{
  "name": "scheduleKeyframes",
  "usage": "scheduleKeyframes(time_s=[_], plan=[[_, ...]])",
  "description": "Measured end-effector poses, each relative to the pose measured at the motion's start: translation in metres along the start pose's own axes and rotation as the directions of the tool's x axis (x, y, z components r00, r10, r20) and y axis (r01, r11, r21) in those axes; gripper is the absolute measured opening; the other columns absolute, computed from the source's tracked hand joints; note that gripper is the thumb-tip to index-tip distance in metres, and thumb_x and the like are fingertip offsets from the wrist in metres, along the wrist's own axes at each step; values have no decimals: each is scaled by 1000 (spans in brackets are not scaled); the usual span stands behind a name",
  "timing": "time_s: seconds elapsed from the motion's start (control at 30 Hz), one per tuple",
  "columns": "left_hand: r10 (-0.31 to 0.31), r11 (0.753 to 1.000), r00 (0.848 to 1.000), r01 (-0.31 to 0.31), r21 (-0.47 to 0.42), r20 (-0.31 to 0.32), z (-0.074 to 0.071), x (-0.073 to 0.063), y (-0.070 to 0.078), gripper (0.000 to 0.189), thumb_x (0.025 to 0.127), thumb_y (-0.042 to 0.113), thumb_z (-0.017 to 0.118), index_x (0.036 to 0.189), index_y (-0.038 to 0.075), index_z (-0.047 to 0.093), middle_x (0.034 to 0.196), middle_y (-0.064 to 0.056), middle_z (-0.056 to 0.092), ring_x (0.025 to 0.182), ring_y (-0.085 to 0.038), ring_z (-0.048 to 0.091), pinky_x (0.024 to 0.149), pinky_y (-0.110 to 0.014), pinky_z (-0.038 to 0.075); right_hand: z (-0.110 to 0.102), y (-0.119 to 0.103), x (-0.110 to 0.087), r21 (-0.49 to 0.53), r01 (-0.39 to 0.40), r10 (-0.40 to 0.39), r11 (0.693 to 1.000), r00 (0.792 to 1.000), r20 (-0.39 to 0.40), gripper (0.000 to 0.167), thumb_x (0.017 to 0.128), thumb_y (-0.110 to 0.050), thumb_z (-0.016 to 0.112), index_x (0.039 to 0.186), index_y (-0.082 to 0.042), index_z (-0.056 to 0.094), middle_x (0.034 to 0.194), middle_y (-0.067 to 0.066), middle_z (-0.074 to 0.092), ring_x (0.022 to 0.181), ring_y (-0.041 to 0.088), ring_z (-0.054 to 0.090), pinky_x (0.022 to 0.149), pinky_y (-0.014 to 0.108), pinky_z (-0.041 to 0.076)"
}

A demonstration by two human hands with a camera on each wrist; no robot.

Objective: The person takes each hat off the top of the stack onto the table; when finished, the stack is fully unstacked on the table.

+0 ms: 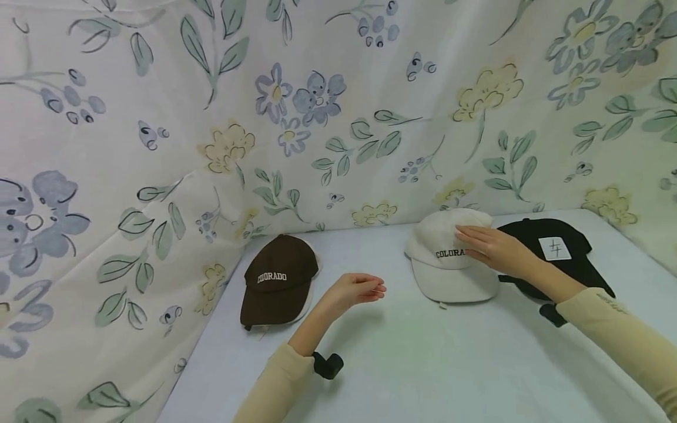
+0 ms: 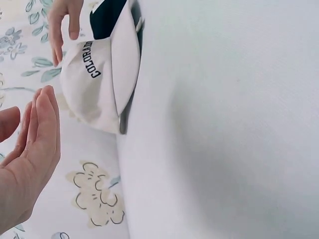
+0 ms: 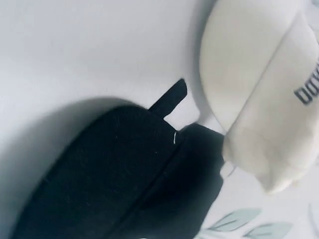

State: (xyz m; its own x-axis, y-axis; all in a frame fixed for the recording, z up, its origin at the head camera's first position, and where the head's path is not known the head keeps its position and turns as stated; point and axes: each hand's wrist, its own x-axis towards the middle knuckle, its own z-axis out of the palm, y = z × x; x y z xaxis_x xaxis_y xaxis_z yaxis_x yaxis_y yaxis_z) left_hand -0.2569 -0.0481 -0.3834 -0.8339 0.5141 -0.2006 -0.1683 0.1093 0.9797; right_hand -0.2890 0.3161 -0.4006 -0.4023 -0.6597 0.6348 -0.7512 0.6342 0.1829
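A white baseball cap (image 1: 449, 282) with COLORADO across its front sits on the table, brim toward me. My right hand (image 1: 494, 249) overlaps its right side in the head view. In the left wrist view that hand (image 2: 66, 20) hovers by the crown of the white cap (image 2: 89, 89), fingers loosely bent with nothing in them. My left hand (image 1: 351, 292) is held over the table between the white cap and a brown COLORADO cap (image 1: 280, 264), its fingers together, gently bent and holding nothing. A black cap (image 1: 573, 247) with a white square patch lies just right of the white one.
Floral fabric (image 1: 338, 117) hangs behind and along the left of the white-covered table (image 1: 402, 364). In the right wrist view, a strap of the black cap (image 3: 169, 99) sticks out toward the white cap. Each wrist wears a small black device (image 1: 328, 365).
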Motion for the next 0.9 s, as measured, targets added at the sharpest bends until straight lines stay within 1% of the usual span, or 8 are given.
scheduleKeyframes(time_s=[0.07, 0.13, 0.17, 0.3, 0.4, 0.57, 0.77, 0.9], plan=[[-5, 1000, 1000, 5, 11, 11, -3, -7, -2, 28, 89, 9, 52, 108, -11, 54, 95, -17, 62, 85, -20, 62, 77, -28, 49, 6, 0, 3, -3, 110, -110, 994, 994, 12, 40, 88, -26, 52, 115, 3, 55, 120, 17, 51, 106, 33, 49, 84, 44, 42], [-13, 1000, 1000, 12, 7, 18, -6, -12, -4, 28, 89, 9, 52, 108, -12, 54, 96, -18, 62, 86, -21, 61, 78, -29, 49, 12, 0, 4, -23, 166, -164, 986, 985, 51, 43, 92, -31, 44, 117, 2, 54, 122, 17, 50, 109, 32, 48, 86, 44, 41], [-13, 1000, 1000, 13, 10, 19, -7, -15, -5, 28, 89, 9, 52, 108, -12, 53, 97, -18, 62, 86, -21, 61, 78, -29, 49, 14, 0, 3, -38, 180, -177, 983, 981, 73, 44, 92, -31, 43, 118, 2, 53, 123, 16, 49, 110, 31, 47, 86, 45, 40], [-10, 1000, 1000, 10, 0, 13, -9, -23, -9, 30, 89, 9, 52, 109, -13, 53, 97, -18, 62, 86, -21, 61, 78, -29, 49, 22, 1, 1, -70, 195, -181, 978, 969, 168, 45, 87, -26, 51, 123, 1, 49, 128, 15, 45, 115, 29, 42, 91, 46, 37], [-13, 1000, 1000, 13, -16, 8, -11, -26, -14, 30, 89, 8, 52, 109, -14, 53, 96, -18, 62, 86, -21, 61, 78, -30, 49, 26, 3, -3, -70, 188, -170, 980, 963, 211, 48, 83, -21, 56, 124, 2, 47, 130, 16, 42, 118, 29, 39, 97, 43, 31], [-12, 999, 1000, 13, -35, 13, -13, -29, -19, 31, 89, 7, 51, 110, -16, 51, 95, -18, 62, 84, -20, 62, 78, -29, 49, 33, 6, -9, -82, 195, -171, 977, 957, 234, 51, 82, -23, 57, 126, 1, 46, 132, 16, 40, 120, 29, 36, 101, 41, 25], [0, 998, 1000, 1, -57, 12, -16, -30, -24, 29, 89, 6, 51, 108, -16, 52, 93, -17, 63, 83, -19, 62, 77, -29, 50, 40, 10, -12, -122, 225, -190, 967, 950, 247, 56, 81, -30, 58, 125, 2, 45, 131, 17, 39, 119, 31, 36, 96, 46, 31], [-2, 998, 1000, 2, -62, 7, -18, -32, -26, 26, 89, 6, 51, 106, -14, 54, 93, -17, 63, 83, -20, 62, 77, -29, 50, 42, 11, -13, -128, 217, -175, 968, 943, 283, 59, 82, -33, 57, 126, 3, 42, 132, 18, 37, 121, 33, 33, 96, 46, 30]])
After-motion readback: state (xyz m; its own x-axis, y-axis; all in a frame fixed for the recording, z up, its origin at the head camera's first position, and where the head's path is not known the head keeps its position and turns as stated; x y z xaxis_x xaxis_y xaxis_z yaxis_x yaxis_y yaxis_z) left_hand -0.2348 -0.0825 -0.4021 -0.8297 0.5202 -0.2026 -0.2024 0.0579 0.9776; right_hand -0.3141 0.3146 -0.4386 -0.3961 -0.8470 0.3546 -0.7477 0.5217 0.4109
